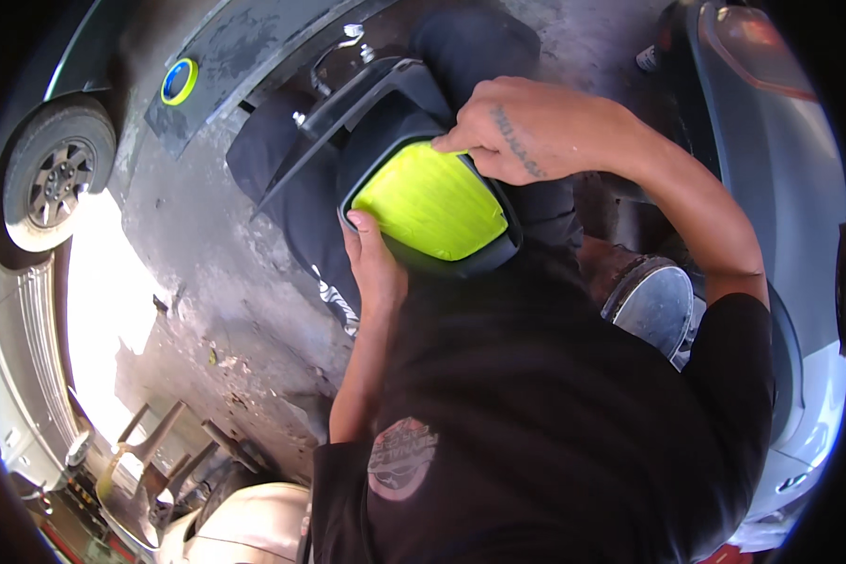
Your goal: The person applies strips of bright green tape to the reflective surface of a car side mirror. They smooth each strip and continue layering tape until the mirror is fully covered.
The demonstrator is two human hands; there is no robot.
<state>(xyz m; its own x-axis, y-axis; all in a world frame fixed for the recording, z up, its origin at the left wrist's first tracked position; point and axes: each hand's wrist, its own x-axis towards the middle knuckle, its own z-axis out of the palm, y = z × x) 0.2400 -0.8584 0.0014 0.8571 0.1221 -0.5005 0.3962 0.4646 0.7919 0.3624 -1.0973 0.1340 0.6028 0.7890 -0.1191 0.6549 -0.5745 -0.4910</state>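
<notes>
A black car side mirror (512,246) rests on my lap, its mounting bracket and wires pointing away from me. Bright yellow-green masking tape (432,202) in overlapping strips covers its face. My left hand (376,263) grips the near left edge of the housing, thumb on the rim at the tape's corner. At the far right edge of the tape is my right hand (522,132), its fingers curled closed and the index fingertip pressed on the tape's border. Whatever lies inside those curled fingers is hidden.
A tape roll (180,82) in yellow-green and blue lies on a dark flat panel (230,61) at far left. Cars stand on both sides; one shows its wheel (60,174). A round metal-rimmed container (653,305) is by my right side, a plastic chair (146,479) at near left.
</notes>
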